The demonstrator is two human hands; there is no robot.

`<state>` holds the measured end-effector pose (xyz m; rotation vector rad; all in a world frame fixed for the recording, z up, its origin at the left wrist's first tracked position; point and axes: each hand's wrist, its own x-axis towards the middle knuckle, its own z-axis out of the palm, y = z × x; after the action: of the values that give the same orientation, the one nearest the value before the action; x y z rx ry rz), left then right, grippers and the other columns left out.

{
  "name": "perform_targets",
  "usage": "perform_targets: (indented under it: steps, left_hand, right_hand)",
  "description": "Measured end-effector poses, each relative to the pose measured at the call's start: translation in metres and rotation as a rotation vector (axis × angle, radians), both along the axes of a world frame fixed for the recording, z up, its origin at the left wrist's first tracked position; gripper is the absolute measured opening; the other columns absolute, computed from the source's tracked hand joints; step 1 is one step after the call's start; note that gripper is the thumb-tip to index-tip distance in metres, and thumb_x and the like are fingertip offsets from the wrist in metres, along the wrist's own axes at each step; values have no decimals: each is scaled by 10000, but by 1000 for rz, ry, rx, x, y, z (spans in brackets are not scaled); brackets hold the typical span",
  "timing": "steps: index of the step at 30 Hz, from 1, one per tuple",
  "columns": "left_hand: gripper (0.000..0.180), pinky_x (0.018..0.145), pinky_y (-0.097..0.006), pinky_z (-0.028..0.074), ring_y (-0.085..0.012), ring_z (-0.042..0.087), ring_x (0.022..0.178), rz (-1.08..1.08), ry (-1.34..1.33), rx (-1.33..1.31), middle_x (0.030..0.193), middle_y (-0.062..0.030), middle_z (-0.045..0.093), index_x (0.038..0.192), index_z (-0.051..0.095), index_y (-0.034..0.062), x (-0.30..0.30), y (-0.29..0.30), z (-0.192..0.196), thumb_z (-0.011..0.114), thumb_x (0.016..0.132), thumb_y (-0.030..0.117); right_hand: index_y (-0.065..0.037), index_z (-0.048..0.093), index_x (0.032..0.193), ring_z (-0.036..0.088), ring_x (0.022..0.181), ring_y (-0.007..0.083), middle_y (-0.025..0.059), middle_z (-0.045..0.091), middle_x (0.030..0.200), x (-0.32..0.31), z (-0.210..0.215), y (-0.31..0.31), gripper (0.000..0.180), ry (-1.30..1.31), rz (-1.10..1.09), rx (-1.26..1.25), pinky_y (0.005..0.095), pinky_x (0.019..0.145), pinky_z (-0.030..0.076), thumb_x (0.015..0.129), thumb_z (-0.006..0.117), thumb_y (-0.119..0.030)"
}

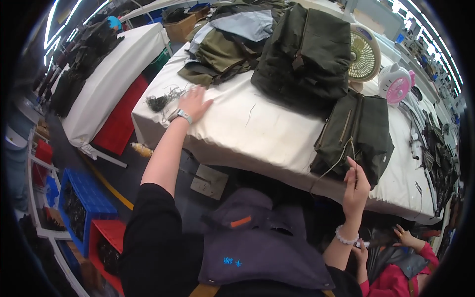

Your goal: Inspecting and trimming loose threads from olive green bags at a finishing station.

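My left hand [194, 102] lies flat and open on the white-covered table [257, 133], next to a small tangle of dark thread scraps [159, 101]. A watch is on that wrist. My right hand [355, 185] is at the table's near edge, fingers pinched on a thin cord or strap that hangs from a dark olive bag [358, 131] lying in front of it. A bead bracelet is on that wrist. A larger dark olive backpack [304, 54] lies further back on the table.
Olive and grey fabric pieces [222, 42] are piled at the table's far left. Two small fans [363, 57] stand at the right back. A second white table [111, 74] with dark goods is on the left. Blue and red crates [84, 198] sit on the floor. Another person in a red sleeve [401, 277] sits lower right.
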<state>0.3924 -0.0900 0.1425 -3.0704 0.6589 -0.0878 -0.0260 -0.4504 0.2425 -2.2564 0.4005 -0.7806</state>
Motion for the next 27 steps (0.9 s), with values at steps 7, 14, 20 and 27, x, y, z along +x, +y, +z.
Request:
perform_targets:
  steps: [7,14,20,27]
  left_hand:
    - [727,1201,-648,13,-333,273,1510,399,-165,432,1577,-158,407,1384,597,56,4,28,55,345,1009,625]
    - [704,1208,-624,-37,-355,237,1520,137,-103,216,1598,-130,383,1337,642,86,-3,24,32,302,1021,615]
    - [649,1210,-578,-81,-383,97,1545,375,-307,438,1628,-130,328,1161,757,90,-4,20,56,394,1000,604]
    - [252,1214,-516,193,-350,197,1531,-367,-579,-401,1628,-163,304,1151,691,52,-108,-19,90,648,913,122]
  right_hand:
    - [30,648,1227,454,655,107,32,489,730,-8,-3,-3,260,-18,-57,23,240,630,397,1057,496,-96]
    - [5,652,1202,465,634,174,106,500,771,19,14,19,242,-133,91,-81,269,600,405,980,556,18]
    - [-17,659,1219,523,618,230,115,511,775,18,18,29,339,-125,186,-122,285,590,440,894,602,60]
    - [-20,652,1212,563,645,241,124,531,805,3,33,5,401,-156,67,-135,300,613,469,827,625,87]
